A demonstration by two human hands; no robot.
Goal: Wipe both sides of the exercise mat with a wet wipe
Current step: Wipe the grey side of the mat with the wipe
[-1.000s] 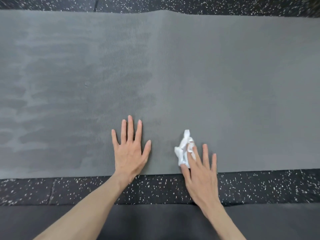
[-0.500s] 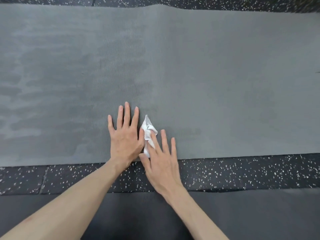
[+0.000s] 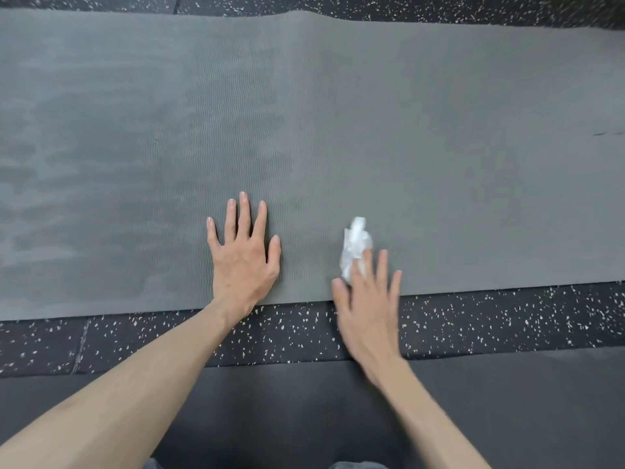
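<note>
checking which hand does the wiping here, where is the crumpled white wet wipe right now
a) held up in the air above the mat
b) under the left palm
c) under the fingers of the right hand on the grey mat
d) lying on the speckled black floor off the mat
c: the crumpled white wet wipe sits under the straight fingers of the right hand on the grey foam exercise mat, while the left hand lies flat and bare.

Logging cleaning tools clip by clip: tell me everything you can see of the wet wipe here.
The wet wipe is white, thin and crumpled into an upright-looking bunch, slightly blurred. It lies on the grey exercise mat close to its near edge, to the right of the flat left hand and apart from it. The straight fingers of the right hand press on its lower part, so only its upper part shows.
</note>
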